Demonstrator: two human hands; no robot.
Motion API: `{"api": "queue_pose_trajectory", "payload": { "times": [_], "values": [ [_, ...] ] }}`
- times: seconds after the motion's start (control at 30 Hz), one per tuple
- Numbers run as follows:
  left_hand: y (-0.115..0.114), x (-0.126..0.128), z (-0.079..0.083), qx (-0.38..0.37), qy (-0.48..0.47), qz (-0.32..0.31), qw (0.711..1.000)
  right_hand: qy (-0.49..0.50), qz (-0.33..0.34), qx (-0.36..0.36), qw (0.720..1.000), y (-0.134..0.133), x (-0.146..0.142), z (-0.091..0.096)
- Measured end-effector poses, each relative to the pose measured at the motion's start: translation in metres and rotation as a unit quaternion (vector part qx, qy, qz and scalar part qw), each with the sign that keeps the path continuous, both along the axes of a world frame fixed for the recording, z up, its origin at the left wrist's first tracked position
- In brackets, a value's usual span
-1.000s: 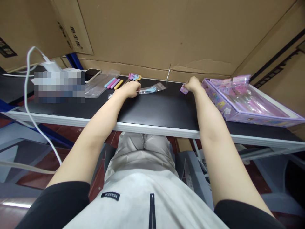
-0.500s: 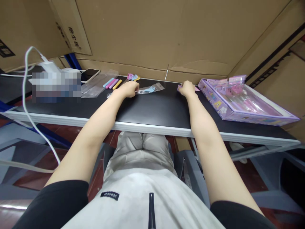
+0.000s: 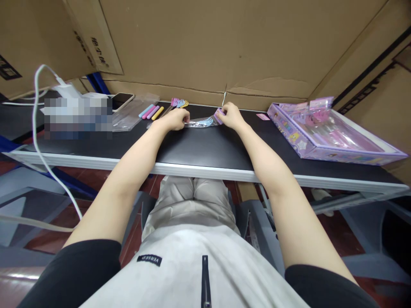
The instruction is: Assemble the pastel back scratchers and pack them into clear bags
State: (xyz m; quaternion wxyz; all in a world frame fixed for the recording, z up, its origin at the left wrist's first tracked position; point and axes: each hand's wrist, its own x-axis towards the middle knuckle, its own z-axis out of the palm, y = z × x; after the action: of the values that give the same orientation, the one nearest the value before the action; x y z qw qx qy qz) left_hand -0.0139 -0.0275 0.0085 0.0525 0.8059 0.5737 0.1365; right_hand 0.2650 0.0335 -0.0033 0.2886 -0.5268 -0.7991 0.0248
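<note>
A clear plastic bag (image 3: 195,124) lies across the dark table, with the blue claw head of a back scratcher (image 3: 208,121) showing through it. My left hand (image 3: 177,119) is closed on the bag's left part. Pinched in my right hand (image 3: 232,115) is a small purple card (image 3: 219,115), held at the bag's right end; whether it is around the end or only against it, I cannot tell. Behind my left hand lie several back scratchers with pink, blue and yellow claws (image 3: 180,103) and coloured handles (image 3: 150,111).
A purple display box (image 3: 349,158) with bagged pink items stands at the right. Near it lies a pink card (image 3: 263,116). At the left are empty clear bags (image 3: 128,118), a phone (image 3: 122,101) and a white charger with cable (image 3: 68,90). Cardboard walls (image 3: 199,47) rise behind.
My right hand has moved left with the purple card, from beside the display box to the bag's right end. A pink card stays behind there. My left hand keeps its hold on the bag.
</note>
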Motion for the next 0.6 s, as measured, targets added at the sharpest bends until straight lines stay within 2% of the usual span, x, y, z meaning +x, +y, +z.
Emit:
{"api": "queue_pose_trajectory", "payload": {
  "times": [0.23, 0.37, 0.47, 0.6],
  "values": [
    [0.001, -0.001, 0.0, -0.001, -0.008, -0.01, 1.0, -0.066, -0.021, -0.002, 0.998, 0.006, 0.001, -0.012],
    [0.001, -0.001, -0.001, 0.001, 0.008, -0.007, 1.0, -0.071, -0.035, -0.001, 0.997, 0.011, 0.008, -0.017],
    [0.002, -0.001, -0.001, 0.007, 0.029, -0.006, 1.0, -0.044, -0.049, 0.005, 0.998, 0.018, 0.013, -0.019],
    [0.004, -0.002, -0.001, 0.011, 0.041, -0.004, 0.999, 0.066, -0.082, -0.004, 0.994, 0.022, 0.016, -0.014]
  ]
}}
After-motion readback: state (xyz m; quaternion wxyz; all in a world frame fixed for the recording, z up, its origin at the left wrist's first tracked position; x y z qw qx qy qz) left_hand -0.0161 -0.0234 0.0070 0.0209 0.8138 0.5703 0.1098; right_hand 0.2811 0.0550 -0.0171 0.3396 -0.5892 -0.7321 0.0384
